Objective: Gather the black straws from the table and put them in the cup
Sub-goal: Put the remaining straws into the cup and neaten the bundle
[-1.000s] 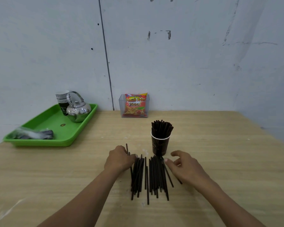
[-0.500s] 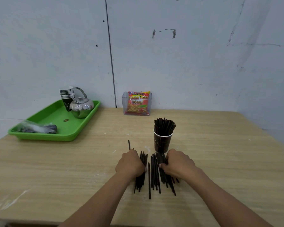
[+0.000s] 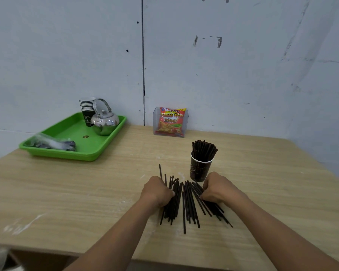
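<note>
The left hand point(image 3: 157, 191) is curling its fingers down over the near-left side of the loose black straws point(image 3: 186, 200), which are lying fanned on the table point(image 3: 67, 192) just in front of the cup point(image 3: 200, 169); the hand looks closed over them, though whether it is truly gripping any is not showing; one stray straw is lying apart, left of the cup; the right hand point(image 3: 219, 189) is pressing in likewise from just in front of the cup, fingers folded onto straws; to do this well, I judge both hands should be sweeping inward together, squaring the ends before lifting, and keeping clear of the cup, already holding an upright bundle and seemingly easy to tip; the fingertips and the straws beneath both palms are hidden.
</note>
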